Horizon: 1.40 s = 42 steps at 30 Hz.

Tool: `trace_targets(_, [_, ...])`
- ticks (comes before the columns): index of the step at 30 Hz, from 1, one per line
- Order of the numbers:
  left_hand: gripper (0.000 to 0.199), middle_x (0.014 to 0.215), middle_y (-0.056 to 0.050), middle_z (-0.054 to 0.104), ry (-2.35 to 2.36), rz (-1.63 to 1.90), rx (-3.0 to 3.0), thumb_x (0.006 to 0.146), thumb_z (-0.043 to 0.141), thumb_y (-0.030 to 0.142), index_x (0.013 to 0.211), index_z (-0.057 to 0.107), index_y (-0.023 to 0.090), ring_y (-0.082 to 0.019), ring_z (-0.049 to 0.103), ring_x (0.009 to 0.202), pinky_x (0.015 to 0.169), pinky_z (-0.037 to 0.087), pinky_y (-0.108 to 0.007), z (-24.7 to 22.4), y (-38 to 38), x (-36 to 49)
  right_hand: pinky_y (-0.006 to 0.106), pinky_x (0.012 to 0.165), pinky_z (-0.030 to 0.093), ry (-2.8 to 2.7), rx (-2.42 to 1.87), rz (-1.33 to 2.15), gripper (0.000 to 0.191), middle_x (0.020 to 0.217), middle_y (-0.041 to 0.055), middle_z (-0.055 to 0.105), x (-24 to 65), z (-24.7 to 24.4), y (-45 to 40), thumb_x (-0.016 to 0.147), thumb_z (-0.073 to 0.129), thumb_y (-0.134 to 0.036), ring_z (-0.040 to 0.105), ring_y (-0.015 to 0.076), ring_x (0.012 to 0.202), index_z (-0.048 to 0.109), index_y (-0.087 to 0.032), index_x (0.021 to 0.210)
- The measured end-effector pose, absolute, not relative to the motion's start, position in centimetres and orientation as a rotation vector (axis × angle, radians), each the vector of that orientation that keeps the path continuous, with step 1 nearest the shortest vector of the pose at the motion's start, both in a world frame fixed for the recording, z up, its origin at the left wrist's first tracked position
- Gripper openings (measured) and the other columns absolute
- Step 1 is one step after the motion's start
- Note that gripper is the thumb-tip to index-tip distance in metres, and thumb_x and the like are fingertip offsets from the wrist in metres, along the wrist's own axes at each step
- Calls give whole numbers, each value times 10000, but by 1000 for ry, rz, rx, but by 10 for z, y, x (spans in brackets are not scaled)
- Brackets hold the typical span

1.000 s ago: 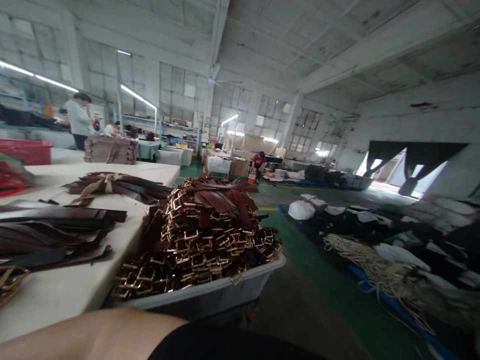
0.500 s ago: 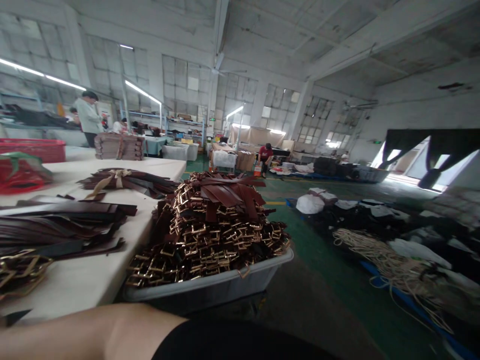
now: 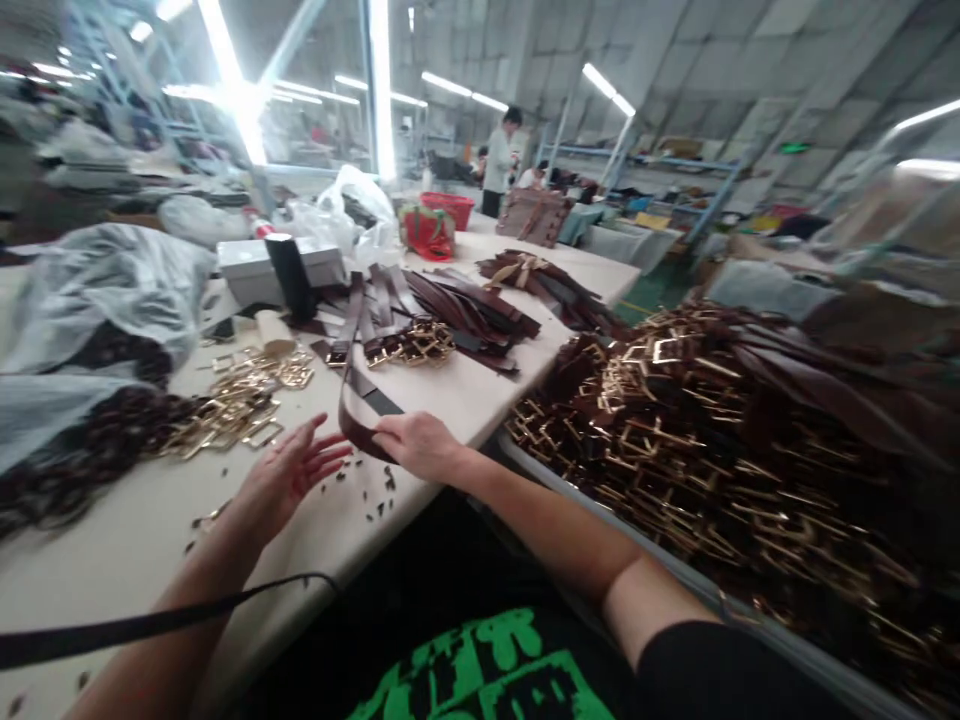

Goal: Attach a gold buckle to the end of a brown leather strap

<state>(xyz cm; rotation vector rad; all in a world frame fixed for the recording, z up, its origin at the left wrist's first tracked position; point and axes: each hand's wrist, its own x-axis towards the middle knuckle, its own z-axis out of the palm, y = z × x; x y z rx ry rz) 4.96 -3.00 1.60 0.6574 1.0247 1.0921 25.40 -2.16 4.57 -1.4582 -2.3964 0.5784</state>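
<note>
My right hand [image 3: 420, 445] is closed on the end of a dark brown leather strap [image 3: 349, 412], which curves up and away over the table toward other straps. To its left, my left hand [image 3: 289, 470] is open, fingers spread and palm turned toward the strap, with nothing seen in it. Loose gold buckles [image 3: 240, 400] lie in a heap beyond the left hand. Farther back rests a bundle of brown straps [image 3: 465, 315], and a cluster of gold buckles [image 3: 420, 343] sits at their near ends. Small dark bits [image 3: 382, 490] are scattered on the table below my hands.
A grey bin [image 3: 540, 475] heaped with buckled straps [image 3: 675, 440] stands against the table's right side. Dark rings [image 3: 97, 450] under clear plastic lie at left. A white box [image 3: 247, 270], a black upright block [image 3: 291, 278] and a red basket [image 3: 450, 208] stand farther back.
The view has swung left from the bin and the hall to the table. Both hands have come into view, the right one holding a strap.
</note>
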Motion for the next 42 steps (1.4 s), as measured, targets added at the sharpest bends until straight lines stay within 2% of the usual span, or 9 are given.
trace_targets(4, [278,826,-102,737,1073,1197,575,973,522,220,1237,585,158,-174,728,726,653,582,-236,22,-32,39,236,640,329,-2285,-1228,878,179,722,-19,595,266,39,-31,994,525,-241,523,124,677,656,-182,888])
trace_targets(8, [243,752,-73,719,1039,1230,496,909,619,199,1149,628,158,-151,696,623,581,569,-211,21,-28,43,220,622,312,-2315,-1090,1042,246,653,-50,457,274,41,-38,972,533,-229,429,100,635,529,-171,733])
trace_targets(12, [123,754,-63,708,1005,1301,436,862,671,185,967,694,124,-116,647,564,539,565,-193,22,-24,31,217,626,333,-2407,-1043,1192,214,683,-45,506,285,43,-37,966,519,-278,479,104,657,561,-174,784])
trace_targets(20, [37,790,-51,711,1179,1617,388,738,750,79,763,722,81,-112,657,658,575,587,-175,33,-20,11,251,587,306,-2614,-1328,909,366,622,-12,517,318,73,-2,972,473,-348,482,124,611,568,-161,672])
trace_targets(23, [101,813,-45,717,1240,1576,423,727,749,88,824,724,100,-118,660,632,525,575,-179,30,-19,12,276,614,338,-2720,-1622,472,347,700,52,627,326,80,20,988,473,-318,569,167,675,660,-155,745])
trace_targets(26, [122,810,-43,716,1200,1556,466,798,655,87,899,714,121,-120,669,608,534,587,-204,26,-16,13,310,751,431,-2521,-1763,22,239,945,127,713,318,74,38,982,519,-266,655,236,872,721,-139,960])
trace_targets(31, [228,833,-43,711,1246,1501,500,811,611,44,1011,681,125,-116,678,603,554,596,-213,21,-13,14,333,1009,463,-2438,-930,343,367,1278,108,653,260,44,55,898,716,-310,614,225,1173,646,-161,1226])
trace_targets(36, [314,831,-36,701,1287,1514,513,822,597,65,1127,627,132,-118,676,607,561,595,-221,17,-14,9,411,1061,435,-2461,-614,393,438,1196,108,699,189,15,67,803,821,-360,636,247,1131,678,-166,1168])
trace_targets(42, [418,884,-42,711,1345,1534,592,799,637,108,1213,591,142,-116,679,650,594,581,-205,11,-12,2,350,991,481,-2330,-542,537,422,1114,75,729,160,-6,80,803,821,-364,669,211,1054,686,-183,1159])
